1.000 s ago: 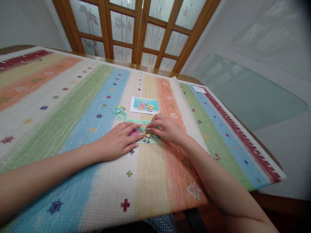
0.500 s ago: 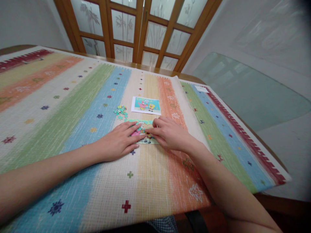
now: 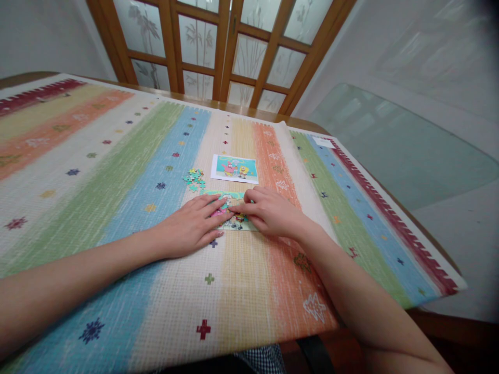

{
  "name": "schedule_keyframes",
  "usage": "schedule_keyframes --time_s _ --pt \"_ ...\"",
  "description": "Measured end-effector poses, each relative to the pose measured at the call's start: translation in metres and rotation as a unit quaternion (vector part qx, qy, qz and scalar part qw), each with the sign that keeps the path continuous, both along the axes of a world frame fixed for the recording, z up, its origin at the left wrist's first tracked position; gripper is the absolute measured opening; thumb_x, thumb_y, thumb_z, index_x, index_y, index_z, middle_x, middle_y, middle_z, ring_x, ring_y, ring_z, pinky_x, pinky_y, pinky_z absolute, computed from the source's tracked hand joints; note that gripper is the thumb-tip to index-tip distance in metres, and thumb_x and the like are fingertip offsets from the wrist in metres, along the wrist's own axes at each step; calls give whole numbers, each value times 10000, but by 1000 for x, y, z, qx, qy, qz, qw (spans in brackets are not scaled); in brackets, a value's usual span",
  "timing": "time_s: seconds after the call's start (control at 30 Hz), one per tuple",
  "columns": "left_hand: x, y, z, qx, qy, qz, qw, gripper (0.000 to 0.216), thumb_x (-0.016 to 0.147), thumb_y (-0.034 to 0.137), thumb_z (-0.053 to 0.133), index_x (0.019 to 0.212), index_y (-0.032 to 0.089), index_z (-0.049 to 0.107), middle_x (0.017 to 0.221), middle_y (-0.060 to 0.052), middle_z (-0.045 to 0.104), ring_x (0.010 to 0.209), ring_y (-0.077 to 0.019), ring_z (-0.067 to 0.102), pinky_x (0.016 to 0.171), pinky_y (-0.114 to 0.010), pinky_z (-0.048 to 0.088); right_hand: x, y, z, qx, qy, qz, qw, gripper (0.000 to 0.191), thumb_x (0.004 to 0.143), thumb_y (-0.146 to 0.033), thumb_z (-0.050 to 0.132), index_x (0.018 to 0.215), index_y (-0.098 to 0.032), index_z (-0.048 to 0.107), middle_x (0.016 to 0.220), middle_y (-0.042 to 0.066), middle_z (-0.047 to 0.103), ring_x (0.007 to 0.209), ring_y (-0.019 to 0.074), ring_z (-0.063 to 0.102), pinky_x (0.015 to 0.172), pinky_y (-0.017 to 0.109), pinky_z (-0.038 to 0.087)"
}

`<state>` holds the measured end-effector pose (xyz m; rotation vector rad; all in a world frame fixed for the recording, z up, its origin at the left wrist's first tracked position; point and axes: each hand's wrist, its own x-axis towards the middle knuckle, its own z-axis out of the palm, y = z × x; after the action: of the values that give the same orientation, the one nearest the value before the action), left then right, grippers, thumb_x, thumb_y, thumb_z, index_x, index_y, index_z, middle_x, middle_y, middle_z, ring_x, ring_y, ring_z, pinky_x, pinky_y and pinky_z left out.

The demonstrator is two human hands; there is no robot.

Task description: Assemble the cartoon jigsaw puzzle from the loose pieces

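Observation:
A partly covered jigsaw puzzle (image 3: 237,224) with cartoon figures lies flat on the striped tablecloth. My left hand (image 3: 195,223) rests palm down over its left side, fingers spread. From the right, my right hand (image 3: 268,210) reaches over the puzzle, its index fingertip at the middle and the other fingers curled in. Whatever may be under or between those fingertips is hidden. Just behind the puzzle is a printed picture card (image 3: 236,169) with similar cartoon figures. A small pile of loose puzzle pieces (image 3: 194,179), mostly teal and yellow, sits beyond my left fingers.
The striped tablecloth (image 3: 249,291) covers the table, whose wooden edge (image 3: 187,97) shows at the back. A white label (image 3: 323,142) lies near the far right corner. Wooden doors with glass panes (image 3: 222,52) stand behind the table.
My right index finger has shifted very slightly on the puzzle. My left hand stays in place, and the whole view has moved a touch.

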<state>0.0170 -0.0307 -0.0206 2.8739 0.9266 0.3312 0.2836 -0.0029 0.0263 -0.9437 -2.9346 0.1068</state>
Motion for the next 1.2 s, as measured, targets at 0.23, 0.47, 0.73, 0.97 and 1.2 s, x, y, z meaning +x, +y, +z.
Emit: schedule_keyframes --time_s 0.23,0.47,0.73,0.97,1.2 --pt "1 0 2 1 27 1 1000 533 1067 500 363 1528 241 428 1621 -109 365 1516 -305 280 1236 -505 219 3 7 -6 -68 85 13 994 407 944 -122 499 1278 -229 704 966 87 606 902 208 531 826 344 415" --pt "1 0 4 3 41 6 999 530 1069 500 346 1540 266 414 1640 -94 330 1525 -299 262 1235 -490 224 7 9 -4 -40 67 12 997 369 894 -114 551 1164 -238 769 919 80 589 879 213 528 806 345 404" --pt "1 0 1 14 40 17 999 575 1061 532 352 1538 217 417 1622 -100 366 1513 -287 286 1243 -461 214 3 7 -3 -46 73 -16 996 333 907 -109 548 1128 -216 773 915 78 611 867 200 535 793 319 396" --pt "1 0 1 10 37 15 999 573 1060 531 353 1535 219 424 1623 -107 363 1504 -300 303 1235 -476 228 6 11 -6 -46 94 -32 994 305 899 -92 548 1064 -196 782 871 74 619 837 193 554 758 304 402" --pt "0 0 1 7 32 18 999 557 1063 518 356 1536 229 407 1622 -98 365 1506 -295 298 1241 -489 220 7 11 -5 -44 119 -50 991 312 919 -102 518 1105 -174 758 873 77 634 852 195 573 773 312 432"
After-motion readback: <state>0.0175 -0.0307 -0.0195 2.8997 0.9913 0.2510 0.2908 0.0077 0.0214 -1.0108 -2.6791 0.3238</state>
